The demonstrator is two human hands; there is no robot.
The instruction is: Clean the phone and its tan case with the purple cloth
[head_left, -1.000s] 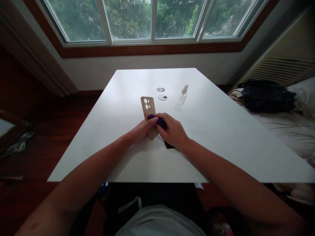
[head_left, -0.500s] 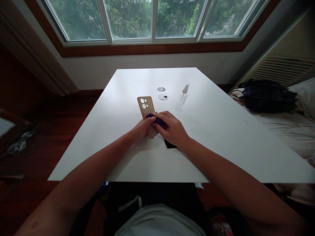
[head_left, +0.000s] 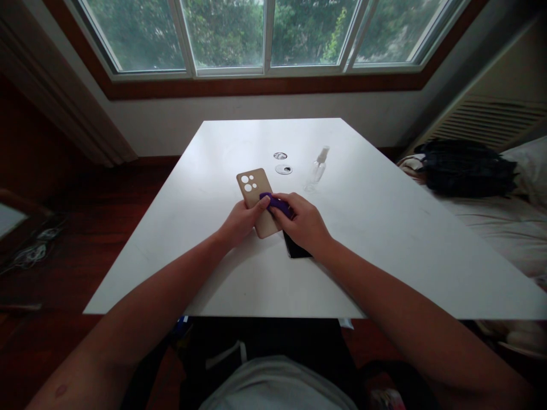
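Okay, left hand point(head_left: 239, 223) holds a tan phone case point(head_left: 267, 226) by its left side, thumb over the face, fingers closed on it and mostly hidden behind. Case is tilted, camera cutouts at the far end, near the middle of the white worktop point(head_left: 171, 193); can't tell if its lower edge touches the surface. Right hand point(head_left: 306, 223) has a purple cloth point(head_left: 281, 207) bunched in its fingers, narrow grip, pressed against the case face. Left thumb tip meets the cloth's left end, so both hands are close together.

Black phone point(head_left: 297, 249) lies flat on the worktop under the right hand, partly covered by it; only the near end shows, just beside the case's lower corner. Clear spray bottle point(head_left: 317, 172) stands upright beyond the right hand, well apart from it. Two round inserts, a near one point(head_left: 282, 169) and a far one point(head_left: 280, 155), sit in the worktop left of the bottle. Window point(head_left: 224, 37) behind, trees outside. Dark bag point(head_left: 465, 168) on the bed point(head_left: 482, 219) at right. Cables point(head_left: 32, 256) on the floor at left.
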